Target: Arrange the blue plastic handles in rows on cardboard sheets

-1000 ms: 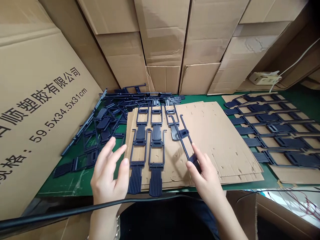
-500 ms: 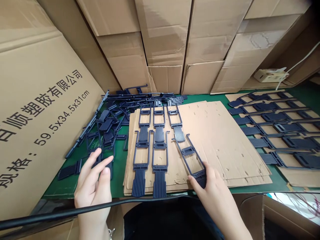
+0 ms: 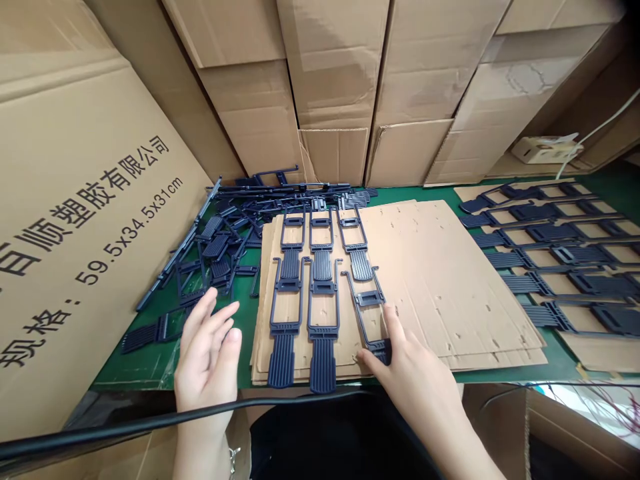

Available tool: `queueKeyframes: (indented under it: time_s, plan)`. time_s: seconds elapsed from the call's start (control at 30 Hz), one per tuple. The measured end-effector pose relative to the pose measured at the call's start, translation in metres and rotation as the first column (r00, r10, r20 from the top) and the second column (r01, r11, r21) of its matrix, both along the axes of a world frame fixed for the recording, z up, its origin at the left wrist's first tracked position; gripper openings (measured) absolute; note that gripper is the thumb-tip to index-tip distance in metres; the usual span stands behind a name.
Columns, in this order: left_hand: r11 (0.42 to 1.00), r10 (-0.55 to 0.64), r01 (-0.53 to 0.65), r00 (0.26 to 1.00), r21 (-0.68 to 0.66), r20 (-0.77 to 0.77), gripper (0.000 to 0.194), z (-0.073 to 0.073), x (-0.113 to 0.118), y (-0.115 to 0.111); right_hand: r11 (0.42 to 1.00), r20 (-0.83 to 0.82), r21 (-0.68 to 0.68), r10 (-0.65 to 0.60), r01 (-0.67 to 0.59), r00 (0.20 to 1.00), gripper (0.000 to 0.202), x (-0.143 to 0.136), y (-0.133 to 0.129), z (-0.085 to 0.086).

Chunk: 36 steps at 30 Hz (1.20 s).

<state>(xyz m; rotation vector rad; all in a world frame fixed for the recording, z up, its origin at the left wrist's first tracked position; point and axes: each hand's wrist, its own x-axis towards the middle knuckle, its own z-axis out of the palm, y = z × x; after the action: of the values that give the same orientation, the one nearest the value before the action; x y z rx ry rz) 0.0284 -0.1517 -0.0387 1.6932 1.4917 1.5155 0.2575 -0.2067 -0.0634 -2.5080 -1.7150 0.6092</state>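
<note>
My right hand [image 3: 407, 353] grips the lower end of a dark blue plastic frame piece [image 3: 369, 298], thumb on its left side and fingers along its right. The piece lies slightly tilted on a stack of cardboard sheets [image 3: 440, 287], and my hand hides its ribbed end. To its left, two like pieces [image 3: 281, 360] [image 3: 323, 363] lie side by side, ribbed ends toward me. Above them is a row of three more, such as the frame piece [image 3: 353, 233] at its right end. My left hand [image 3: 210, 353] hovers open, holding nothing, left of the cardboard.
A loose heap of dark blue pieces [image 3: 215, 247] covers the green table [image 3: 150, 370] at left. At right, more pieces [image 3: 565, 257] lie in rows on cardboard. Cardboard boxes [image 3: 330, 73] wall the back. A black cable [image 3: 150, 421] crosses in front.
My right hand has shifted left with the frame piece, turning it closer to straight beneath the upper piece. My left hand has moved right, toward the cardboard.
</note>
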Motion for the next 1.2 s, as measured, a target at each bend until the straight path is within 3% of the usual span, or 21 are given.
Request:
queueKeyframes:
  time_s: [0.1,0.17,0.3,0.37,0.43,0.5,0.57,0.67,0.73,0.83,1.0,1.1,1.2]
  plan:
    - [0.993,-0.042,0.073,0.951,-0.094,0.305,0.022,0.004,0.001,-0.001,0.998,0.004,-0.059,0.003,-0.003,1.0,0.081,-0.003,0.006,0.007]
    - [0.987,-0.04,0.096,0.925,-0.13,0.378,0.021,0.004,0.0,0.0,0.997,0.019,-0.082,0.011,-0.01,1.0,0.08,-0.005,0.009,0.01]
    - [0.979,-0.061,0.121,0.943,-0.164,0.328,0.021,0.001,-0.002,-0.002,0.996,0.043,-0.084,0.035,-0.031,0.998,0.081,-0.007,0.016,0.011]
    - [0.946,-0.165,0.22,0.959,-0.238,0.231,0.023,0.0,0.001,-0.007,0.997,0.042,-0.073,0.042,-0.039,0.998,0.08,-0.007,0.018,0.01]
    - [0.863,-0.352,0.345,0.935,-0.369,0.05,0.027,-0.001,0.008,-0.013,0.997,0.046,-0.059,0.044,-0.041,0.998,0.079,-0.007,0.021,0.01]
    - [0.775,-0.541,0.401,0.82,-0.488,-0.186,0.028,-0.003,0.019,-0.019,0.998,0.051,-0.049,0.046,-0.044,0.998,0.08,-0.007,0.022,0.01]
    - [0.738,-0.653,0.414,0.637,-0.533,-0.409,0.036,-0.009,0.032,-0.024,0.998,0.043,-0.044,0.05,-0.048,0.998,0.082,-0.006,0.023,0.01]
    - [0.74,-0.667,0.45,0.396,-0.5,-0.631,0.064,-0.021,0.047,-0.03,0.998,0.009,-0.046,0.048,-0.047,0.999,0.081,-0.003,0.024,0.011]
    - [0.734,-0.655,0.471,0.301,-0.49,-0.693,0.083,-0.029,0.053,-0.032,0.998,-0.026,-0.048,0.046,-0.048,0.999,0.078,0.002,0.023,0.011]
    - [0.757,-0.623,0.446,0.276,-0.477,-0.732,0.094,-0.042,0.06,-0.033,0.998,-0.105,-0.021,0.056,-0.059,0.993,0.079,0.01,0.022,0.007]
    - [0.788,-0.585,0.408,0.263,-0.461,-0.767,0.095,-0.057,0.069,-0.03,0.997,-0.145,0.057,0.059,-0.051,0.988,0.075,0.017,0.019,-0.003]
    - [0.788,-0.595,0.388,0.277,-0.478,-0.755,0.096,-0.058,0.072,-0.03,0.996,-0.121,0.08,0.055,-0.045,0.991,0.07,0.016,0.019,-0.006]
    - [0.751,-0.647,0.392,0.275,-0.531,-0.712,0.104,-0.055,0.073,-0.03,0.996,-0.114,0.08,0.047,-0.038,0.992,0.068,0.016,0.021,-0.007]
